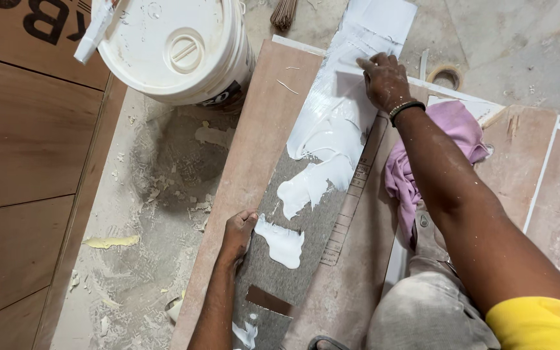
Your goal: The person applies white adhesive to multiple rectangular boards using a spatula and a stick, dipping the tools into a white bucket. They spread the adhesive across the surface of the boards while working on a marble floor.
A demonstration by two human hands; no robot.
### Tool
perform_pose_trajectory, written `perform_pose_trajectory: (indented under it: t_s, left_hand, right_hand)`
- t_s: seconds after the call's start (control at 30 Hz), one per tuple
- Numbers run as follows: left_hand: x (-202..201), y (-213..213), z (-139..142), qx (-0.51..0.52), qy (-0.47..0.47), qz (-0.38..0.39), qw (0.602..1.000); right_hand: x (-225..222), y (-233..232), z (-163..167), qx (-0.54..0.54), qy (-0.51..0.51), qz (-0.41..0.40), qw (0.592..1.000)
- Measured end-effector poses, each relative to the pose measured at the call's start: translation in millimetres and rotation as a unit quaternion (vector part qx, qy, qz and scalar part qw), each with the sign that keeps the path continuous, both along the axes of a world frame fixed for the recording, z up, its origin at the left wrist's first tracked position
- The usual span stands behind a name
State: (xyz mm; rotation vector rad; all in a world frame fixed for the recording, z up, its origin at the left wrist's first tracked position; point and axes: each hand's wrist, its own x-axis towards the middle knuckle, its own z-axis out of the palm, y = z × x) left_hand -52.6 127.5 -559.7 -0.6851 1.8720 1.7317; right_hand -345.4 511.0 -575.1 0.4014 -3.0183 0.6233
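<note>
Half the strip is coated, half is still bare

Half, roughly, of the long grey strip (pixel 306 214) carries white glue (pixel 328 139). The strip lies lengthwise on a brown board (pixel 254 136) on the floor, running away from the person. Its far part is smeared thin and fairly even; the middle holds thick unspread glue, and one separate blob (pixel 282 242) sits nearer. The near end, down to a small brown patch, looks dry and grey.

The right hand (pixel 384 81) rests at the far end with fingers flat and close together, pressed into the wet film; whether it holds a small scraper under the palm I cannot tell. The left hand (pixel 238 234) lies on the left edge of the strip, fingers curled over that edge, pinning it down, just beside the lone blob.

A white bucket (pixel 173 48) with its lid on stands on the dusty floor beyond the board, and a pink cloth (pixel 455 129) lies to the right, near the right forearm.

By my judgement, spreading is about midway: thick glue and the bare near end remain.
</note>
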Motion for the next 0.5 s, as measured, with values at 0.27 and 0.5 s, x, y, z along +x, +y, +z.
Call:
perform_pose_trajectory:
  t_s: [0.27, 0.5]
  left_hand:
    - [3, -11, -14, 0.084, -0.034, 0.061, 0.994]
    - [-10, -2, 2, -0.041, -0.113, 0.023, 0.992]
  right_hand:
    - [98, -5, -9, 0.13, -0.062, 0.011, 0.989]
    - [167, -33, -7, -0.056, -0.051, -0.008, 0.997]
